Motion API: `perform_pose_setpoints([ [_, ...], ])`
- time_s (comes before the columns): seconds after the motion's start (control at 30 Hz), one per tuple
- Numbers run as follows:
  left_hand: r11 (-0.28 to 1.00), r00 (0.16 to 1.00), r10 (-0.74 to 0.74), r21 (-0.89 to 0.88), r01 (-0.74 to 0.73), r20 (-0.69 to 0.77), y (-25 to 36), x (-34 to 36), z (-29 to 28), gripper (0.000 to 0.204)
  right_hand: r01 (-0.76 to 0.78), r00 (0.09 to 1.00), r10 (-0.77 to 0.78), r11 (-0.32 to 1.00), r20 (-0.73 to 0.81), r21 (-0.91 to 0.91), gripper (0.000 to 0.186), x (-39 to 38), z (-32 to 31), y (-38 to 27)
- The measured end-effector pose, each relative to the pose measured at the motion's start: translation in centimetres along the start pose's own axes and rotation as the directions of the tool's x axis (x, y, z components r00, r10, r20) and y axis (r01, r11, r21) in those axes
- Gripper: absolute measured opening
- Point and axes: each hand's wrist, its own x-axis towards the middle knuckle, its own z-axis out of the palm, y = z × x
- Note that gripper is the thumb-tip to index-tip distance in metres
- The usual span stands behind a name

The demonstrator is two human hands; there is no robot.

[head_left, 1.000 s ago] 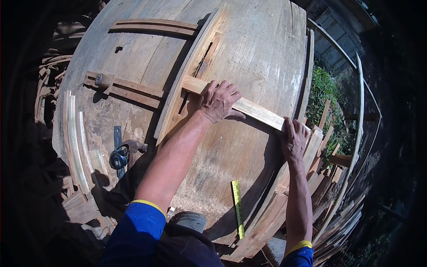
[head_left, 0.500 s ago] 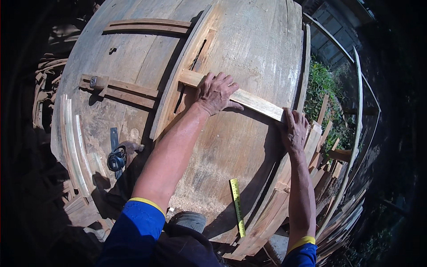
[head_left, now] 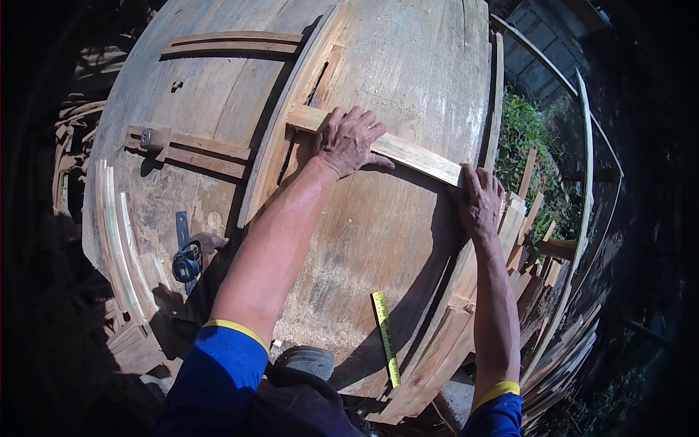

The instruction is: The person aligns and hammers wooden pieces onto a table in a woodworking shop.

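My left hand (head_left: pixel 348 143) is closed over a pale wooden batten (head_left: pixel 415 155) lying crosswise on the wooden worktop (head_left: pixel 386 240), its thumb along the near edge. The batten's left end meets a long board with a narrow slot (head_left: pixel 281 169). My right hand (head_left: pixel 480 197) has its fingers bent around the batten's right end. Below on the left lie a black tape measure (head_left: pixel 186 262), a curved tool beside it and a flat metal strip (head_left: pixel 182 231). A yellow measuring rule (head_left: pixel 385 339) rests near the front.
Paired wooden strips (head_left: pixel 233 45) lie at the back left, with another pair (head_left: pixel 207 166) and a block below them. Long slats (head_left: pixel 119 233) lean along the left. Stacked timber (head_left: pixel 437 349) lines the right edge, with green plants (head_left: pixel 528 131) and thin rails beyond.
The whole scene has shifted slightly up and left in the picture. Both hands stay on the batten, which shows little movement relative to the worktop.
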Motion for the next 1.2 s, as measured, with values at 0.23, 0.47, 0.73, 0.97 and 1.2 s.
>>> perform_pose_setpoints([
  [0.23, 1.0, 1.0, -0.02, 0.012, 0.02, 0.019, -0.1, 0.8, 0.1, 0.073, 0.006, 1.0, -0.006, 1.0, -0.008, -0.007, 0.061, 0.8, 0.0, 0.4],
  [0.47, 0.999, 0.998, -0.032, 0.005, 0.032, 0.052, -0.2, 1.6, 0.2, 0.073, 0.002, 1.0, -0.002, 1.0, -0.019, 0.005, 0.061, 1.4, 0.1, 0.9],
  [0.73, 0.999, 0.999, -0.034, 0.004, 0.033, 0.04, -0.8, 2.5, 0.7, 0.073, 0.006, 1.0, -0.006, 1.0, -0.026, 0.001, 0.06, 2.4, 0.2, 1.0],
  [0.97, 1.0, 1.0, -0.008, 0.014, 0.008, -0.007, -1.4, 3.6, 1.2, 0.074, 0.0, 0.999, -0.001, 1.0, -0.051, -0.022, 0.061, 3.2, 0.7, 1.6],
  [1.2, 1.0, 0.998, -0.025, 0.018, 0.024, 0.054, -1.7, 4.8, 1.1, 0.074, -0.02, 0.999, 0.019, 1.0, -0.045, -0.022, 0.062, 3.8, 1.1, 2.1],
])
